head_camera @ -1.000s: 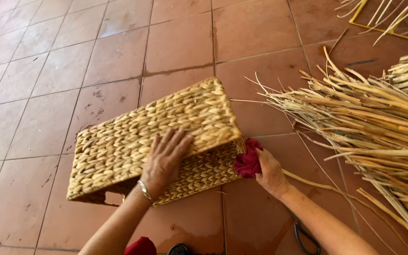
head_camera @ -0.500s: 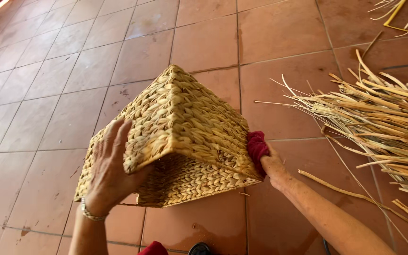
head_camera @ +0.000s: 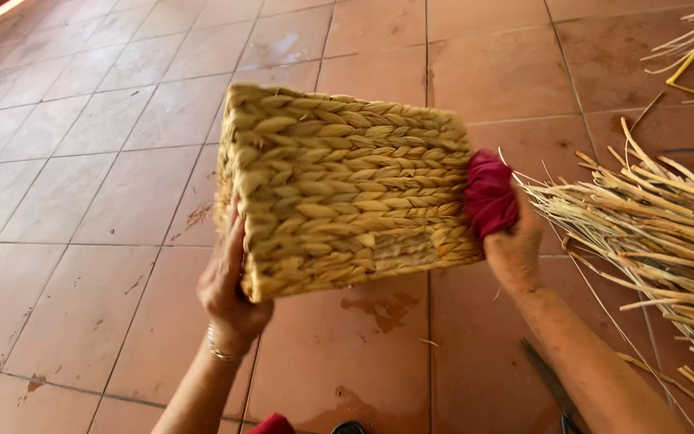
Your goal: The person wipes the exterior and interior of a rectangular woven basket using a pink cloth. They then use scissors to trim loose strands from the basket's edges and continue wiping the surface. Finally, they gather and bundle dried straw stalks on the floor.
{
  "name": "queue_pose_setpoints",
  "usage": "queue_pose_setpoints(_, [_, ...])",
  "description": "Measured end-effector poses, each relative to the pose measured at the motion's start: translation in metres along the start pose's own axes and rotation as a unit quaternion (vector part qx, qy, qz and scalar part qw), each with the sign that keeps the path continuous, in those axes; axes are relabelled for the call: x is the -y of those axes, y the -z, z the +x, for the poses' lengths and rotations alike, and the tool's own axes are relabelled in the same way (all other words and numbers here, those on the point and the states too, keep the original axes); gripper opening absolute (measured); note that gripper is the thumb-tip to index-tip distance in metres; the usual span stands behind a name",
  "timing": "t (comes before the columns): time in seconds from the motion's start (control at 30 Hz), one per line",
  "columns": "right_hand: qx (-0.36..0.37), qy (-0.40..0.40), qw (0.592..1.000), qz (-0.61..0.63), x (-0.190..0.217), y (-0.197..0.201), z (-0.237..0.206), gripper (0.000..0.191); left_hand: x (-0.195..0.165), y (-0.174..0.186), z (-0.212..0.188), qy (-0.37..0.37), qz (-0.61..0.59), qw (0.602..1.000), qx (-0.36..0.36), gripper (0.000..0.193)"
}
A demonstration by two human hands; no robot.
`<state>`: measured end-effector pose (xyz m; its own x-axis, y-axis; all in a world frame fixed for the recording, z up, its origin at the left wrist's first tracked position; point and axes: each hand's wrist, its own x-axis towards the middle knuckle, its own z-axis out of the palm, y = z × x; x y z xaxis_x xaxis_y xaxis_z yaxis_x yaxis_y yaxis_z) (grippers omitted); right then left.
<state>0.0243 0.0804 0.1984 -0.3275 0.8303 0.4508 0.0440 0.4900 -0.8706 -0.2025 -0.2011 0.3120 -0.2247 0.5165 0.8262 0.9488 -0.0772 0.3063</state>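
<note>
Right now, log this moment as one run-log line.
left hand: grips woven basket at its left side | right hand: presses red cloth against basket's right side | straw pile: right, on tiled floor

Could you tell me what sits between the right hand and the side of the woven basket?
In the head view, a bunched red cloth lies between the right hand and the woven basket, pressed against the basket's right side.
</note>
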Motion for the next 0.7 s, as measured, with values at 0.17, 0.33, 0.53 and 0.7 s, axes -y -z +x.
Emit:
queue_pose_setpoints(0.17, [-0.018, 0.184, 0.979, -0.082, 0.034, 0.017, 0.022, 0.028, 0.004, 0.002, -0.035, 0.085, -0.131, 0.986, 0.063, 0.074])
queue_pose_setpoints(0.33, [-0.017, 0.242, 0.955, -0.172, 0.05, 0.016, 0.029, 0.03, 0.017, 0.059, -0.016, 0.087, -0.121, 0.976, 0.16, 0.069])
queue_pose_setpoints(0.53, [0.019, 0.282, 0.926, -0.251, 0.084, -0.006, 0.013, 0.045, 0.032, 0.035, -0.006, 0.312, -0.27, 0.911, 0.01, 0.077])
queue_pose_setpoints(0.7, [0.071, 0.31, 0.908, -0.272, 0.14, -0.052, 0.0, 0.057, 0.043, 0.015, -0.012, 0.222, -0.212, 0.949, -0.067, 0.04])
